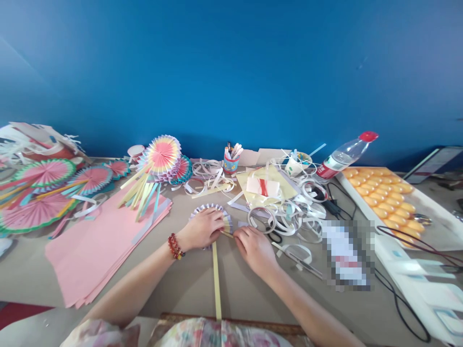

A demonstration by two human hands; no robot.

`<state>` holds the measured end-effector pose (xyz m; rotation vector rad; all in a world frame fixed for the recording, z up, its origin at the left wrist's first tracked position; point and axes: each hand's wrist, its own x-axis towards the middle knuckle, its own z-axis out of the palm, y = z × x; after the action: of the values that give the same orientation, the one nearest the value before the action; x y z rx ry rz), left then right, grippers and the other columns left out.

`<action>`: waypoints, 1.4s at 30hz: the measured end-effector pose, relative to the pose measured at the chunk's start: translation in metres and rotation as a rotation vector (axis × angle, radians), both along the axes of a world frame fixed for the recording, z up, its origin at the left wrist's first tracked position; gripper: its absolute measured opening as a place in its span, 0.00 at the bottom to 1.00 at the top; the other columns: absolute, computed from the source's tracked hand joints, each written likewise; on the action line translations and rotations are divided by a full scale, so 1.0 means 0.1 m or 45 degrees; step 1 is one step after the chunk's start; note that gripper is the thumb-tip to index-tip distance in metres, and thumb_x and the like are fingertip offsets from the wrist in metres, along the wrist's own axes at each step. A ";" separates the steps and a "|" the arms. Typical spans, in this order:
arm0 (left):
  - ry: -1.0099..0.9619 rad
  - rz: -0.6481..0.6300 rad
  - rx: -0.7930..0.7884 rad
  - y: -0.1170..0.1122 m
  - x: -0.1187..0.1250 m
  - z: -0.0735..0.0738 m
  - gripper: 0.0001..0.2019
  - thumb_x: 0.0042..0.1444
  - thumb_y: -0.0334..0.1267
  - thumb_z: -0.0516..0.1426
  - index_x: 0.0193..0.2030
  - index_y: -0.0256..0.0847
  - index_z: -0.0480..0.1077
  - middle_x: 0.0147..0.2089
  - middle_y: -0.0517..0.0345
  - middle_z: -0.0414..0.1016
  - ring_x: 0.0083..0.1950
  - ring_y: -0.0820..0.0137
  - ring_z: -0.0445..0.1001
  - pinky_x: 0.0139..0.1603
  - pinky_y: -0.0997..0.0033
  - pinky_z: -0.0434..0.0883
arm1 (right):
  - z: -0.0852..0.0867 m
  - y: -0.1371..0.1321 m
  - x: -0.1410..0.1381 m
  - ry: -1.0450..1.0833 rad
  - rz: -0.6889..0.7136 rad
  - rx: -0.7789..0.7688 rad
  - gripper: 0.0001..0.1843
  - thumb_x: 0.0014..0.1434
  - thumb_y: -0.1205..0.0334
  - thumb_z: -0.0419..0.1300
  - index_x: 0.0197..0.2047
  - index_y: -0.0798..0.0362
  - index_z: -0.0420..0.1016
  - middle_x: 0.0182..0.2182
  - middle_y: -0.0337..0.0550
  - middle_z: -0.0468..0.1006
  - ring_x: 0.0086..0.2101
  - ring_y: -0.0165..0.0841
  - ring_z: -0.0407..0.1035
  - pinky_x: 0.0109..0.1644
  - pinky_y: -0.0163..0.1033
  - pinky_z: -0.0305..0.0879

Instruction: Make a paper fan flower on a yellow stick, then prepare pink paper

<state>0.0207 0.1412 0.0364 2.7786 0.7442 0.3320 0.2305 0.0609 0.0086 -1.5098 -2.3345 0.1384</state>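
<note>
My left hand (205, 228), with a beaded bracelet at the wrist, is closed over a round pleated paper fan (224, 215) with a pale purple edge, hiding most of it. A flat pale yellow paper strip (216, 279) runs from under that hand toward the table's front edge. Between my two hands lies a thin yellowish strip (226, 234). My right hand (254, 248) pinches its right end; the other end meets the left fingertips. Just beyond the right hand is a roll of tape (261, 220).
Pink paper sheets (104, 241) and finished pleated fans (163, 153) are at left. Behind stand a pen cup (231, 161) and curled white paper strips (213, 176). At right are a tilted bottle (343, 156), a blurred white object (347, 258), black cables and a white tray (437, 226).
</note>
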 end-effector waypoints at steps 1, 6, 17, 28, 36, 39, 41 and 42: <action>0.003 0.008 0.000 -0.01 0.00 0.00 0.05 0.61 0.31 0.53 0.39 0.41 0.70 0.43 0.54 0.70 0.49 0.64 0.69 0.52 0.63 0.68 | 0.00 0.01 0.00 0.006 -0.005 0.002 0.07 0.66 0.68 0.54 0.37 0.51 0.71 0.33 0.41 0.75 0.36 0.36 0.69 0.42 0.39 0.63; 0.015 0.121 0.025 -0.06 0.03 0.00 0.07 0.64 0.29 0.51 0.40 0.41 0.71 0.46 0.52 0.69 0.49 0.64 0.68 0.51 0.64 0.69 | 0.03 0.04 0.03 0.015 -0.022 0.037 0.07 0.67 0.69 0.54 0.37 0.52 0.71 0.33 0.41 0.75 0.36 0.35 0.69 0.41 0.38 0.63; -0.219 0.272 -0.110 -0.04 0.01 0.07 0.06 0.62 0.33 0.53 0.36 0.41 0.71 0.47 0.51 0.69 0.49 0.62 0.68 0.53 0.60 0.68 | 0.18 0.03 -0.02 -0.014 -0.066 0.369 0.09 0.65 0.70 0.54 0.39 0.51 0.75 0.45 0.47 0.76 0.48 0.40 0.65 0.55 0.46 0.59; -0.480 0.314 -0.326 -0.03 -0.01 0.15 0.08 0.61 0.32 0.55 0.41 0.41 0.76 0.50 0.51 0.71 0.53 0.63 0.71 0.59 0.62 0.68 | 0.30 0.23 -0.19 -0.019 0.005 0.482 0.04 0.63 0.65 0.57 0.37 0.50 0.73 0.44 0.44 0.78 0.48 0.38 0.64 0.67 0.54 0.45; -0.455 0.273 -0.316 -0.03 -0.03 0.10 0.07 0.61 0.32 0.55 0.39 0.41 0.75 0.49 0.51 0.72 0.54 0.62 0.70 0.58 0.60 0.68 | 0.34 0.26 -0.19 -0.033 0.068 0.481 0.04 0.63 0.65 0.57 0.35 0.50 0.72 0.42 0.43 0.79 0.47 0.38 0.66 0.68 0.56 0.42; -0.459 0.283 -0.318 -0.03 -0.03 0.09 0.05 0.60 0.33 0.55 0.39 0.41 0.74 0.48 0.51 0.73 0.53 0.62 0.70 0.57 0.60 0.69 | 0.38 0.26 -0.19 -0.057 0.110 0.476 0.04 0.63 0.66 0.57 0.35 0.51 0.72 0.40 0.43 0.79 0.46 0.38 0.67 0.68 0.57 0.43; -0.451 0.281 -0.321 -0.04 -0.02 0.09 0.05 0.60 0.33 0.55 0.38 0.41 0.73 0.48 0.52 0.73 0.53 0.62 0.70 0.56 0.60 0.69 | 0.39 0.27 -0.18 -0.077 0.142 0.464 0.04 0.63 0.66 0.57 0.36 0.51 0.72 0.39 0.43 0.79 0.45 0.38 0.67 0.68 0.58 0.43; -0.447 0.278 -0.324 -0.04 -0.02 0.09 0.05 0.60 0.33 0.55 0.37 0.41 0.73 0.47 0.52 0.73 0.53 0.62 0.70 0.56 0.61 0.69 | 0.39 0.28 -0.17 -0.089 0.160 0.457 0.04 0.63 0.66 0.57 0.36 0.51 0.72 0.39 0.43 0.79 0.45 0.38 0.67 0.68 0.58 0.43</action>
<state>0.0186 0.1375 0.0456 2.3210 0.9254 0.6927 0.2132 0.0890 0.0473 -1.2110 -2.3508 -0.2922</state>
